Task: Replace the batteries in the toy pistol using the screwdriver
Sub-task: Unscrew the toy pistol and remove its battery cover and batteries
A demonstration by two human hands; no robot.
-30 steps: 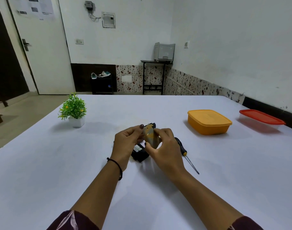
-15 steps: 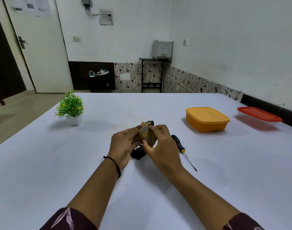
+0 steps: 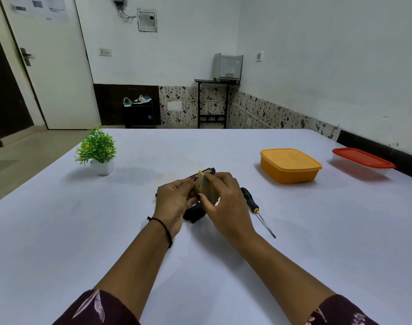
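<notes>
At the centre of the white table (image 3: 59,231), both hands pinch a small tan flat pack (image 3: 204,187), the left hand (image 3: 174,204) at its left edge and the right hand (image 3: 226,204) curled round its right. Beneath them, largely hidden, lies the black toy pistol (image 3: 194,214). Just right rests a black-handled screwdriver (image 3: 253,202). Farther right stand an orange lidded plastic box (image 3: 289,166) and a red-lidded clear box (image 3: 362,161). Far left is a small green potted plant (image 3: 98,148).

On the white counter (image 3: 59,231), far left, a small green plant (image 3: 96,146) in a white pot; to the right, an orange lidded box (image 3: 290,166), and farther right a clear box with a red lid (image 3: 362,159), apart from it. Behind, along the wall, a grey printer (image 3: 228,66) on a black stand (image 3: 213,102), shoes (image 3: 137,100) atop a dark rack (image 3: 139,116), a white door (image 3: 52,78) at left.
</notes>
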